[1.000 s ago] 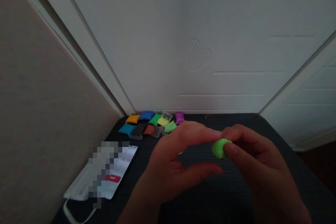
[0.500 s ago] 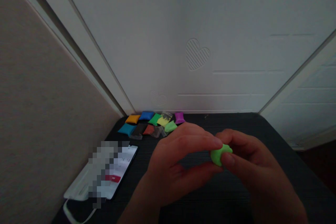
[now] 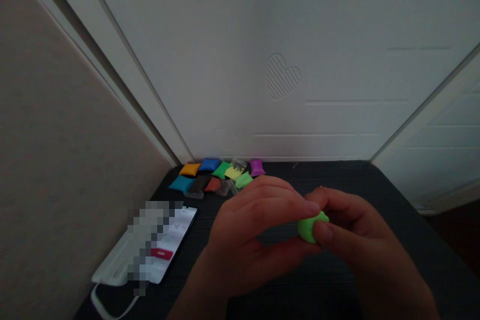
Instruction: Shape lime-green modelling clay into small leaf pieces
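Note:
A small lump of bright green modelling clay (image 3: pixel 307 230) is pinched between both hands above the dark table. My left hand (image 3: pixel 251 235) comes from the left, its fingertips on the top of the lump and its thumb beneath. From the right, my right hand (image 3: pixel 356 232) presses its thumb against the near side, with its curled fingers behind. Parts of the clay are covered by the fingers.
At the back left of the black table (image 3: pixel 300 280) lie several colored clay packets, among them an orange one (image 3: pixel 190 169), a blue one (image 3: pixel 209 164) and a purple one (image 3: pixel 257 167). A lit phone (image 3: pixel 176 232) with a white cable (image 3: pixel 99 305) lies at the left. A white panel (image 3: pixel 225 60) stands behind.
Both hands have shifted slightly down with the green clay, which sits a little further left and lower. The fingers have moved a little over its surface.

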Available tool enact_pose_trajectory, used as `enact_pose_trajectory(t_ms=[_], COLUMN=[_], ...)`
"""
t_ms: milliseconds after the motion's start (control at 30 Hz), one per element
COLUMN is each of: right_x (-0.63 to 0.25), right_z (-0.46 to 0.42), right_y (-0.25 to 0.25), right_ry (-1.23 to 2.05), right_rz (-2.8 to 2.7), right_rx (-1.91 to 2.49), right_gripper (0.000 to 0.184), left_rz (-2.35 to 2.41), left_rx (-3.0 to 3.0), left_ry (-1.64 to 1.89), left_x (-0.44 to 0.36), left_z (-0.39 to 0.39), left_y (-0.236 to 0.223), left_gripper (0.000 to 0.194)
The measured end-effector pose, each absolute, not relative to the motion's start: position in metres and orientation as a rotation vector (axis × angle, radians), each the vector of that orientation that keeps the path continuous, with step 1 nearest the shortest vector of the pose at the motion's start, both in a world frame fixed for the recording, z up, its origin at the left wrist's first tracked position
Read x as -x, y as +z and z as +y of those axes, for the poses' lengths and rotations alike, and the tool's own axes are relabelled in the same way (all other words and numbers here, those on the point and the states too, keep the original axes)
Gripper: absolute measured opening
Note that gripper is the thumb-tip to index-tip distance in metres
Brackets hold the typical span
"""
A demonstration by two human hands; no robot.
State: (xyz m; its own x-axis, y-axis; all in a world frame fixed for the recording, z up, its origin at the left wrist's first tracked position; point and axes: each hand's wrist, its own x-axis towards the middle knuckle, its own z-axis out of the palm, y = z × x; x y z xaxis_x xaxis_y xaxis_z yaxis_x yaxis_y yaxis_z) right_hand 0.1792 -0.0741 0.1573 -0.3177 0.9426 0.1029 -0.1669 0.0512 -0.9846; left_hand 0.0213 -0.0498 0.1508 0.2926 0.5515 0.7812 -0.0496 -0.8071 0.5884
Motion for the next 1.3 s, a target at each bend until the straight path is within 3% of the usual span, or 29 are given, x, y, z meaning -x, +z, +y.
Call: enact_pose_trajectory(t_ms=[400,600,733,1300], right_x=[-0.182,-0.181,-0.18,-0.184], right_z=[-0.073,-0.072,-0.071,-0.074], right_y=[0.153,0.164,0.17,0.164], right_ry=[1.556,1.633,1.668,1.555], right_rz=[-1.337,-1.364,-1.365,-1.424], right_rx=[0.813,0.826,0.827,0.886], right_gripper=[0.004,0.006,0.008,0.007], left_rz=[0.372,0.346,0.336,0.416], left_rx=[-2.101,-2.096,-2.101,-2.126], left_ry=[1.557,1.549,1.536,1.647], left_x=[-0.021,-0.021,-0.022,-0.022], left_z=[-0.048,-0.049,-0.049,-0.051], left_y=[0.149,0.149,0.151,0.15], left_gripper=[0.042,0.053,0.049,0.053])
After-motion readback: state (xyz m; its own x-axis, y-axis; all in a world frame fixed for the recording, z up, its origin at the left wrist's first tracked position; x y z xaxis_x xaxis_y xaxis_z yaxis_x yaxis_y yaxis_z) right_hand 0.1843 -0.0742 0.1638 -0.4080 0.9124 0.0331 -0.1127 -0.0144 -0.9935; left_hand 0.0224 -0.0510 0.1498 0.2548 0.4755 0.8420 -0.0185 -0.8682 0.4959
